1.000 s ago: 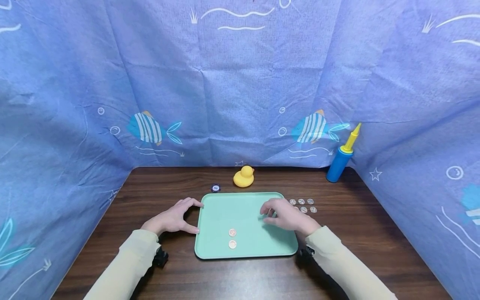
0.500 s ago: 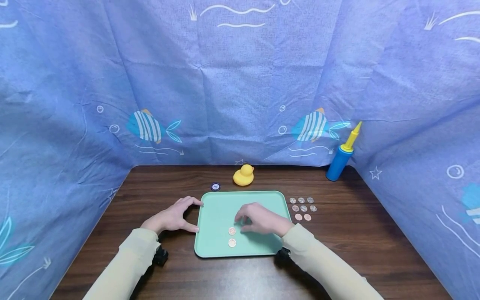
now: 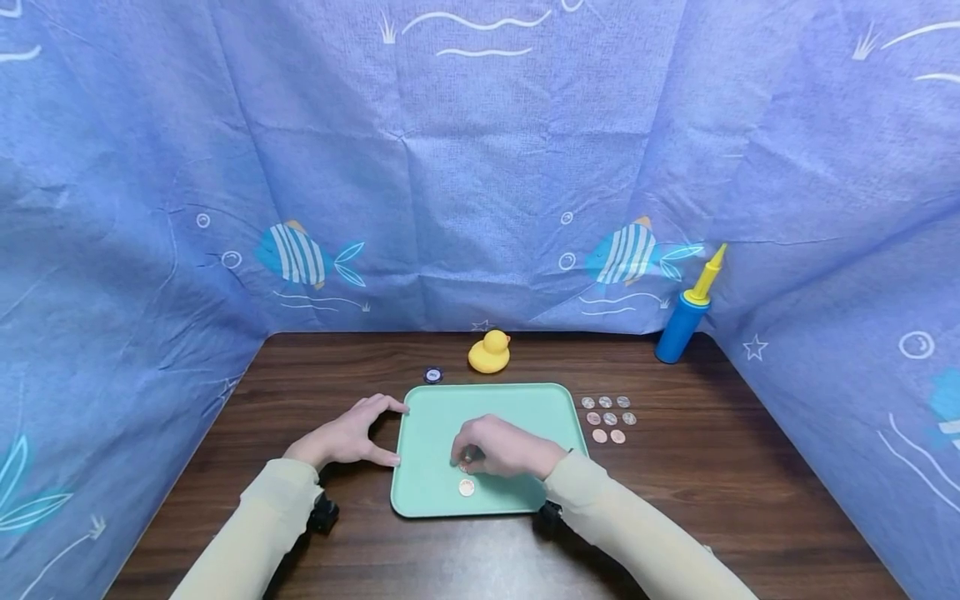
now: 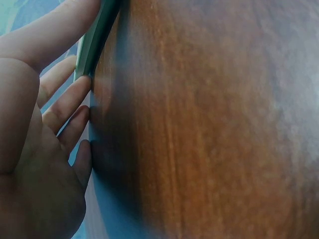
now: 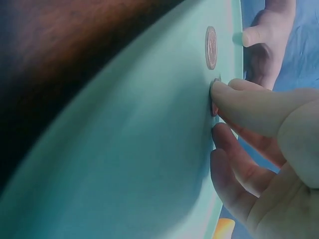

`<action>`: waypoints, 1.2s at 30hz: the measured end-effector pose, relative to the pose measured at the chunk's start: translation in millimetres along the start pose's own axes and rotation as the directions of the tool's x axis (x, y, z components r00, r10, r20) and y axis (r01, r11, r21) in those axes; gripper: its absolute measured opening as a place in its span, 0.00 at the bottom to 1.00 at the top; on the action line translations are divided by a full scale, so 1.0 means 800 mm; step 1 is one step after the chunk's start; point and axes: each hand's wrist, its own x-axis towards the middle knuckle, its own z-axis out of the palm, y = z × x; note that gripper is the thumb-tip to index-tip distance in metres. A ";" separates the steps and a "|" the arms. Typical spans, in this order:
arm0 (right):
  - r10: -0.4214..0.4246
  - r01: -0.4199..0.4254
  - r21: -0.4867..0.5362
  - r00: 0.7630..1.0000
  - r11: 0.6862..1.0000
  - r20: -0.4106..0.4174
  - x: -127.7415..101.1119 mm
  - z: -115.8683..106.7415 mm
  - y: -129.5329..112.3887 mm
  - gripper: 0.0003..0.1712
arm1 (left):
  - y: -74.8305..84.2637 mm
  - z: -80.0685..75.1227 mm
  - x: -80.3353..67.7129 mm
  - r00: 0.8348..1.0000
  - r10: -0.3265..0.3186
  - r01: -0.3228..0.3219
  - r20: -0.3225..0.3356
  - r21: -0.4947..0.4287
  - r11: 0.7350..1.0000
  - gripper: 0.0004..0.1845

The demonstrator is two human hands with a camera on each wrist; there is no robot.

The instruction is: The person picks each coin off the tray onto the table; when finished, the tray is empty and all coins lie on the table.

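A light green tray (image 3: 517, 400) lies on the dark wooden table. My left hand (image 3: 347, 433) rests at its left edge, with thumb and fingers spread apart and touching the rim. Over the middle of the tray, my right hand (image 3: 504, 446) has its fingers bent down to a copper coin (image 5: 215, 108). In the right wrist view the thumb and a finger pinch this coin at its edges, low against the tray; the hand partly hides it. A second copper coin (image 3: 467, 487) lies flat on the tray just nearer to me.
Several coins (image 3: 610, 419) lie in rows on the table right of the tray. Behind the tray are a dark poker chip (image 3: 432, 376) and a yellow rubber duck (image 3: 489, 353). A blue and yellow hand pump (image 3: 684, 321) stands at the back right, before a blue fish-print cloth (image 3: 480, 192).
My right hand has moved left across the tray, from its right side to the farther of the two coins, and has closed its fingertips on it. The left hand has stayed at the rim.
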 end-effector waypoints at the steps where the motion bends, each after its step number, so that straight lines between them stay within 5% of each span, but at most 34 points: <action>1: 0.001 -0.001 0.000 1.000 1.000 0.001 0.000 0.000 0.000 0.08 | 0.000 0.000 0.000 1.000 0.000 0.000 0.000 0.001 1.000 0.44; 15: 0.029 -0.027 -0.040 0.999 0.999 0.045 0.001 0.000 -0.004 0.08 | 0.001 0.001 0.000 1.000 -0.018 0.018 -0.001 -0.006 1.000 0.43; 36: 0.086 -0.064 0.165 0.988 0.984 -0.132 -0.044 -0.017 0.028 0.06 | 0.002 0.000 -0.001 1.000 0.003 -0.003 -0.002 -0.004 1.000 0.43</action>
